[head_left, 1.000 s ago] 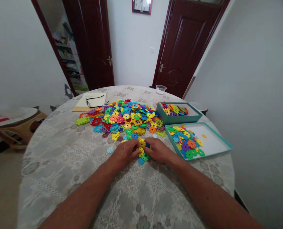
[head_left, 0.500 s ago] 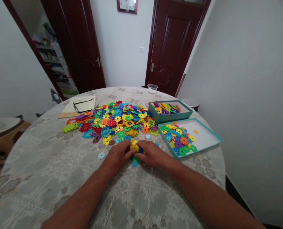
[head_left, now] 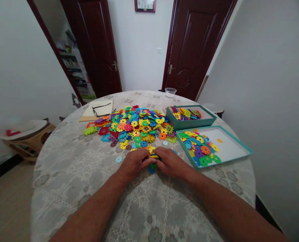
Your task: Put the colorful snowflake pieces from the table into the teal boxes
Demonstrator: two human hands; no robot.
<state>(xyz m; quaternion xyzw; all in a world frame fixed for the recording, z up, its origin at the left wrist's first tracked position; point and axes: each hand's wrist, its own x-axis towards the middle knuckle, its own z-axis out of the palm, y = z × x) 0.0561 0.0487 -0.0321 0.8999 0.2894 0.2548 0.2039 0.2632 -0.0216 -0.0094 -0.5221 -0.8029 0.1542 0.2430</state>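
Observation:
My left hand (head_left: 136,161) and my right hand (head_left: 170,162) meet over the near side of the table, fingers closed around a small cluster of plastic snowflake discs (head_left: 153,156). Yellow and dark blue discs show between the fingertips, with green and blue ones below; my fingers hide the rest of the cluster. Just beyond my hands spreads a heap of colourful snowflake discs (head_left: 139,124). A single light blue disc (head_left: 118,159) lies on the cloth left of my left hand.
Right of the heap stands a teal box (head_left: 176,125) with interlocking pieces inside. In front of it, a teal-rimmed lid (head_left: 231,148) holds more discs. Black glasses (head_left: 96,111) rest on a paper pad (head_left: 87,116) at the left. A clear plastic bowl (head_left: 170,92) sits at the far edge.
The whole view has shifted, so the table appears further right. Both hands stay together on the disc cluster; the yellow disc between them has tilted from facing me to nearly edge-on.

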